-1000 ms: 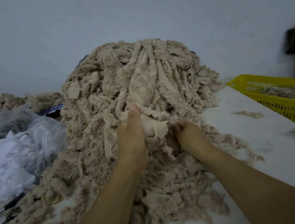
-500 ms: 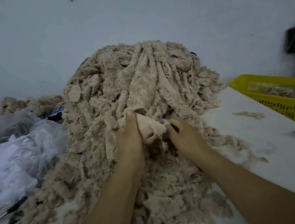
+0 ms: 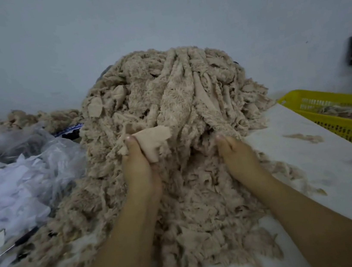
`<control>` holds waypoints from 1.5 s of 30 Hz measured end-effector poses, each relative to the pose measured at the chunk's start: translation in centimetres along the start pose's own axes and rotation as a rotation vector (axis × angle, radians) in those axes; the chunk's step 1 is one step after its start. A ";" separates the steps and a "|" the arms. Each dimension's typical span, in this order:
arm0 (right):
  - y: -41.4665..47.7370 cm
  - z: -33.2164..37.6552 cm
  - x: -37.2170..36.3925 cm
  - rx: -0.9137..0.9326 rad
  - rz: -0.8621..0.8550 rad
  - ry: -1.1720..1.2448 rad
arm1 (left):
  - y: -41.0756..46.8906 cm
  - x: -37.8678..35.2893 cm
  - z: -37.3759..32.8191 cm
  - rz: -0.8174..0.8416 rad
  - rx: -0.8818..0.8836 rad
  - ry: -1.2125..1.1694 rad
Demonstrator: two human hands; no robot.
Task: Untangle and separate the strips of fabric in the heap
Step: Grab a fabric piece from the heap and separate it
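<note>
A tall heap of tangled beige fleece strips (image 3: 175, 101) rises against the wall and spills toward me over the white table (image 3: 326, 180). My left hand (image 3: 138, 168) grips a smooth beige strip (image 3: 152, 140) at the front of the heap, thumb on top of it. My right hand (image 3: 237, 158) is a little to the right, its fingers dug into the fleece strips and hidden among them; its thumb points up at the heap.
A yellow slotted basket (image 3: 342, 130) with some strips stands at the right. Clear plastic bags (image 3: 18, 178) and a smaller beige pile (image 3: 33, 119) lie at the left. A dark rod-like tool (image 3: 12, 247) lies at the left front. Loose fluff scraps (image 3: 304, 138) dot the table.
My two hands have drawn apart: the right hand moved right, away from the strip. The left hand keeps hold of the smooth strip, which now spreads out flatter.
</note>
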State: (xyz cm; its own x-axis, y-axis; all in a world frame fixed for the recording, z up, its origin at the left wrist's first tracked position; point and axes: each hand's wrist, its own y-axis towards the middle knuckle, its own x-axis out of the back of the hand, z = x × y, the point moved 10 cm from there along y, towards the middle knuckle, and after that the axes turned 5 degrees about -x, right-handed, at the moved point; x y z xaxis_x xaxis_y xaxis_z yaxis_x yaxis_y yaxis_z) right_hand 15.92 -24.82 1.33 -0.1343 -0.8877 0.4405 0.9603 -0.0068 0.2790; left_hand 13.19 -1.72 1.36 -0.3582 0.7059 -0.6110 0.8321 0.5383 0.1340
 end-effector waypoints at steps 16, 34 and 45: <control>-1.1 3.5 -1.1 0.181 0.015 0.039 | -3.8 -4.8 3.4 0.526 0.031 0.454; -1.5 3.8 0.5 0.199 -0.108 0.147 | -3.0 -3.8 4.2 0.443 0.204 0.289; -1.0 1.1 -4.0 -0.009 0.281 0.118 | -3.7 -4.6 3.4 0.508 0.090 0.403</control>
State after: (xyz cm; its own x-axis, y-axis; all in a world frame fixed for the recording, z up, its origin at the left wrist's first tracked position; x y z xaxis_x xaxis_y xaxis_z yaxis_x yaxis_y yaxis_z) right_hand 15.25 -20.75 0.24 0.1654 -0.9029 0.3968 0.9580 0.2427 0.1528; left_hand 13.24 -8.57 1.01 -0.0268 0.9889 -0.1464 0.9655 0.0635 0.2525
